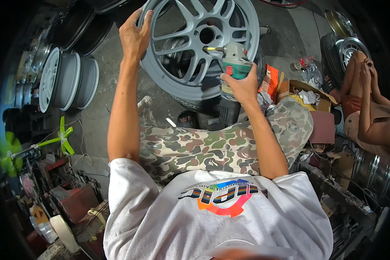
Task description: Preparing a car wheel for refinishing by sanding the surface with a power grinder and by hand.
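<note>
While the left hand (136, 34) was clamped on the rim of a grey multi-spoked metal wheel (200, 26) above a black rubber tyre (190, 105), the right hand (242, 84), apart from it, gripped a green-and-grey power tool (237, 65), yellow tip (211, 49) at the spokes. A slack left-hand hold could have let the wheel shift, making the tip skid and gouge its surface.

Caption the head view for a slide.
Left hand grips the edge of a grey wheel; right hand holds a power tool over its spokes.
</note>
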`<act>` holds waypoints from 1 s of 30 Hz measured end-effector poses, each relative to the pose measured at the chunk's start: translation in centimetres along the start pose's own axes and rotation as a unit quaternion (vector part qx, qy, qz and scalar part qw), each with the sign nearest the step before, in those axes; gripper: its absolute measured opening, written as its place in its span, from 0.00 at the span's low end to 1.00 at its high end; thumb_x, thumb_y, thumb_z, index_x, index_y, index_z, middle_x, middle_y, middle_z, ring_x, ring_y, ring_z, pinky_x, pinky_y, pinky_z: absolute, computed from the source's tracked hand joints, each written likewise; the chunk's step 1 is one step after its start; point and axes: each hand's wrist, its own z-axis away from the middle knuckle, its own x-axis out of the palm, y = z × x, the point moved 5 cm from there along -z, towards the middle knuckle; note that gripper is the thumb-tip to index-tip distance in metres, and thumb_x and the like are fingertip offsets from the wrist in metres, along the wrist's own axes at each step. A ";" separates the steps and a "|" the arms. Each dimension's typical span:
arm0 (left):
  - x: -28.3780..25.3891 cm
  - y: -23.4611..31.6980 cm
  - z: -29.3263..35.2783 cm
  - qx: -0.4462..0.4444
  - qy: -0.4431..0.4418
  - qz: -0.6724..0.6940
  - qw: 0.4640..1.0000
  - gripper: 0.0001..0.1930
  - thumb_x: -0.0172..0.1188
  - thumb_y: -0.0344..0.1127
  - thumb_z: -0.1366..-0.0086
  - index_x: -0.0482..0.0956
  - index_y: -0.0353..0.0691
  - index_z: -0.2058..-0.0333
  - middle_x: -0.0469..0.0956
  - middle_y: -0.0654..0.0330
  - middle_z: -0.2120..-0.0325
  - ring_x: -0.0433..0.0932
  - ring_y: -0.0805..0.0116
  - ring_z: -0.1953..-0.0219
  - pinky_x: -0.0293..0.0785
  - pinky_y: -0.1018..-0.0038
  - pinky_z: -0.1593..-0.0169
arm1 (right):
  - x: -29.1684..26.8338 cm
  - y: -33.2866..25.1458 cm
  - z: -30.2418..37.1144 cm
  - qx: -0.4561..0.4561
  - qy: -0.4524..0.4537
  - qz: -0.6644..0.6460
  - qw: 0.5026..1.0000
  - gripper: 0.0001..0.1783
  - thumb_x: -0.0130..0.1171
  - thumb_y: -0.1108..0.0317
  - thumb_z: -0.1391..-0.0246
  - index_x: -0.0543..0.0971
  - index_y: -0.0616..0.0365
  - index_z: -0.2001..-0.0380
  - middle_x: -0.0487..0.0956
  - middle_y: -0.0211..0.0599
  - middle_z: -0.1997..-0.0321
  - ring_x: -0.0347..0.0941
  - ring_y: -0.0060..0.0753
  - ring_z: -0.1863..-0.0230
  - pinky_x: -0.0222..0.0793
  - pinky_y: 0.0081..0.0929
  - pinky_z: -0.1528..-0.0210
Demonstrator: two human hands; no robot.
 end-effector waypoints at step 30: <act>0.1 1.8 0.4 0.004 -0.012 0.008 1.000 0.20 0.65 0.44 0.29 0.83 0.36 0.45 0.87 0.58 0.64 0.80 0.79 0.67 0.76 0.79 0.63 | -0.4 -4.0 -0.4 -0.099 0.033 -0.037 0.994 0.49 0.76 0.63 0.62 0.61 0.60 0.38 0.82 0.56 0.51 0.83 0.55 0.51 0.76 0.43 0.45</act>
